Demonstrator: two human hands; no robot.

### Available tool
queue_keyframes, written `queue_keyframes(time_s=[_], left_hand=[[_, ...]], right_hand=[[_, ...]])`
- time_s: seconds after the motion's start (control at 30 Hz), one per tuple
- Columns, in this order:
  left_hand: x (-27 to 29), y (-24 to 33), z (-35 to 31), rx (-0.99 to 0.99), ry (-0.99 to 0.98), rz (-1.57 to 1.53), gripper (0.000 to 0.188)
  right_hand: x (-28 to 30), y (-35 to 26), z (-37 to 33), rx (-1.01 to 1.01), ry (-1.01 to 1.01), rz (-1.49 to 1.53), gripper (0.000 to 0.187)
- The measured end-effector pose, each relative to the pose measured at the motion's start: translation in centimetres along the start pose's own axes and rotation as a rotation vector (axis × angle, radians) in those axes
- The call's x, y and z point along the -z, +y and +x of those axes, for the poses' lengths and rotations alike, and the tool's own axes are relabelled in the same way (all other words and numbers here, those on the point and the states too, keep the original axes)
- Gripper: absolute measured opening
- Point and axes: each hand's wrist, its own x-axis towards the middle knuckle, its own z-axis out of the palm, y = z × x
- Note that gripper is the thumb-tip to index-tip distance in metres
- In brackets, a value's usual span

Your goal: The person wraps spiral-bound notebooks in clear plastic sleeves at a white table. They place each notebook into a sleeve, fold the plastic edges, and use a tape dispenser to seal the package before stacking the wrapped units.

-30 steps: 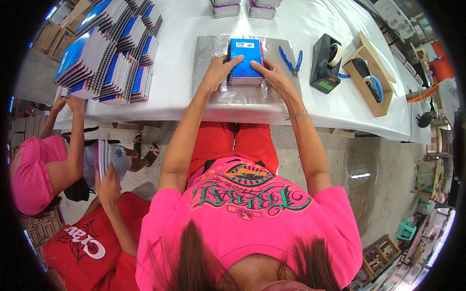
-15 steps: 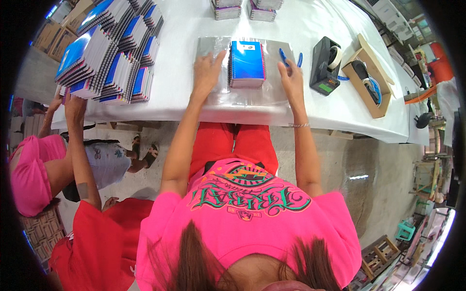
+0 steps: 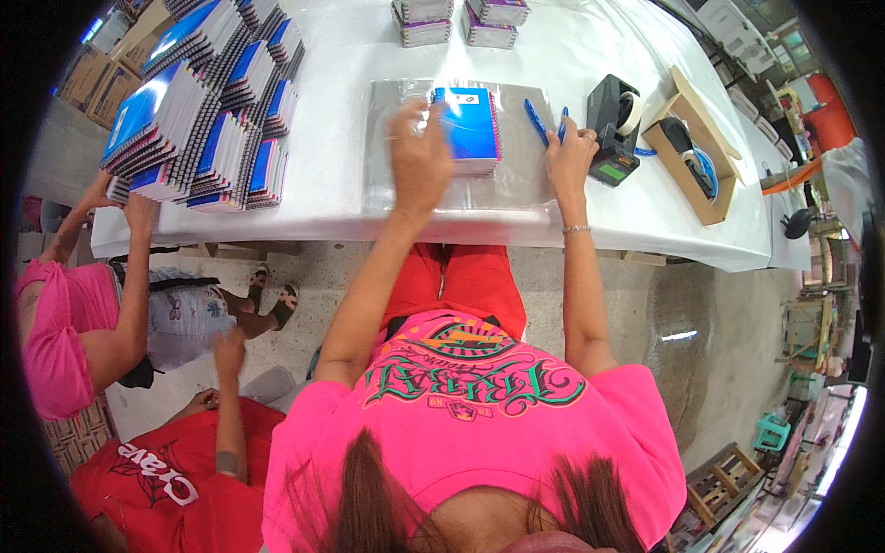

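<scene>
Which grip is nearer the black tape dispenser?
Right. The right grip is just left of the tape dispenser; the left grip is farther left, by the blue notebooks.

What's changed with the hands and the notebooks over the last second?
The left hand and right hand let go of the blue notebook stack. The right moved right to the blue pliers, at one handle; its grip is unclear. The left swung out left, then back toward the stack, blurred, contact unclear. The stack, clear plastic sheet and tape dispenser stayed put.
</scene>
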Motion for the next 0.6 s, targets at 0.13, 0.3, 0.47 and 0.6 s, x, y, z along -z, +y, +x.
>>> queue_keyframes(time_s=[0.13,0.3,0.47,0.6], left_hand=[[-4.8,6.5,-3.1,-0.019,-0.429,-0.379,0.014],[-9.3,7.6,-3.7,0.189,-0.624,-0.296,0.015],[-10.2,7.4,-3.5,0.241,-0.684,-0.287,0.019],[-10.3,7.5,-3.6,0.252,-0.633,-0.234,0.019]], right_hand=[[-1.0,1.5,2.1,-0.054,-0.158,0.138,0.02],[-1.9,2.6,2.6,-0.068,-0.169,0.198,0.016],[-1.4,3.8,3.3,-0.127,-0.171,0.345,0.022],[0.7,2.0,3.1,-0.266,-0.124,0.619,0.024]])
